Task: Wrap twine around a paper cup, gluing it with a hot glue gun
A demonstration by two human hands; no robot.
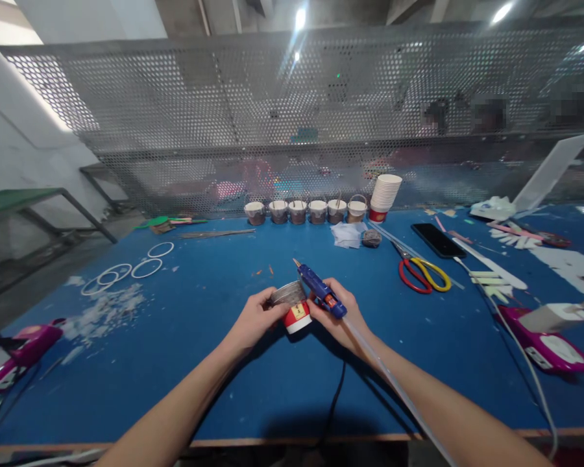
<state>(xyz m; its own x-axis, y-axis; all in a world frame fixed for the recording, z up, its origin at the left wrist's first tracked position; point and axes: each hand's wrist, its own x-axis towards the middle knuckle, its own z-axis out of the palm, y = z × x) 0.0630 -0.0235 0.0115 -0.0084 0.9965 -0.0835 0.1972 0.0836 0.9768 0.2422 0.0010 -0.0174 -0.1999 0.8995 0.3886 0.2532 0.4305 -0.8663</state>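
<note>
Blue worktable (185,350) fills the frame; at its centre our left hand (253,318) pinches a paper cup (292,308), light and easily crushed, best held by its rim. Our right hand (338,314) grips a glue gun (321,292).

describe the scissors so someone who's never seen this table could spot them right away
On the blue table, look right of the two hands, toward the black phone. Just in front of the phone lie the scissors, flat and closed. One handle loop is red and the other yellow, unlike anything near them.
</note>
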